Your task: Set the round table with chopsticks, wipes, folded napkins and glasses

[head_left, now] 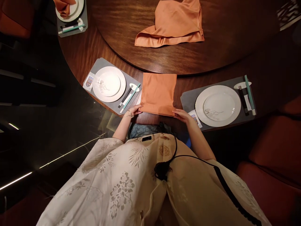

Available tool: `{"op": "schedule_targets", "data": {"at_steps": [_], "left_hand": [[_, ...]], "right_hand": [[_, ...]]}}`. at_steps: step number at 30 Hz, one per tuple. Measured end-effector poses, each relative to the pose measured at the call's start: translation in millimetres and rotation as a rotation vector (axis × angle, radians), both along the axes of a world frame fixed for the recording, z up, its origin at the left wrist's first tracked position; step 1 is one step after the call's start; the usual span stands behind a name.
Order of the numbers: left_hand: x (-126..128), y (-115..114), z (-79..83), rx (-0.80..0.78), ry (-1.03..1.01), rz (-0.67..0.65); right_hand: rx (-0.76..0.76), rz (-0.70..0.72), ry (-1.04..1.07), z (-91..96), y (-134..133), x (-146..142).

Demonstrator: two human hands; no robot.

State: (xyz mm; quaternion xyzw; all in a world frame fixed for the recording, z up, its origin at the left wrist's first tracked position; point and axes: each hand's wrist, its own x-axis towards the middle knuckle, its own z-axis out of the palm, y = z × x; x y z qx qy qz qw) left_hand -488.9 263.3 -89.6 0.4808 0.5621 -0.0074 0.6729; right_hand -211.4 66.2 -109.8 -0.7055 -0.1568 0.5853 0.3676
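An orange cloth napkin (159, 92) lies as a near-square on the wooden table in front of me, its near edge folded over in a narrow band. My left hand (135, 110), with a bracelet at the wrist, pinches the near left corner. At the near right corner my right hand (182, 115) grips the fold between thumb and fingers. Farther off, a loosely folded pile of orange cloth (177, 25) rests on the round turntable (122, 37).
Place settings flank the napkin: a left white plate (109, 84) and a right white plate (218, 106), each on a grey placemat with dark and teal chopsticks. A third setting (72, 17) stands at upper left. Reddish chairs (277, 147) are at the right.
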Motion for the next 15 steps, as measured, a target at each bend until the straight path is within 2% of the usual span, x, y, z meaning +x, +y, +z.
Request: {"op": "schedule_targets", "data": {"at_steps": [2, 5, 7, 8, 11, 15], "left_hand": [[-9, 6, 5.1, 0.071, -0.134, -0.011], [-14, 17, 15.1, 0.453, -0.186, -0.031], [-12, 26, 22.3, 0.634, -0.190, -0.051], [-11, 30, 25.3, 0.673, -0.211, -0.071], [-7, 40, 28.0, 0.626, -0.320, -0.158], [2, 39, 13.1, 0.388, -0.330, -0.166]], "right_hand": [[0.194, 0.033, -0.115, 13.0, -4, 2], [0.509, 0.039, -0.549, 37.4, 1, 4], [0.618, 0.076, -0.708, 51.7, 7, 4], [0.641, 0.103, -0.733, 56.2, 10, 4], [0.636, 0.124, -0.704, 54.0, 14, 4], [0.502, 0.007, -0.537, 18.2, 11, 1]]}}
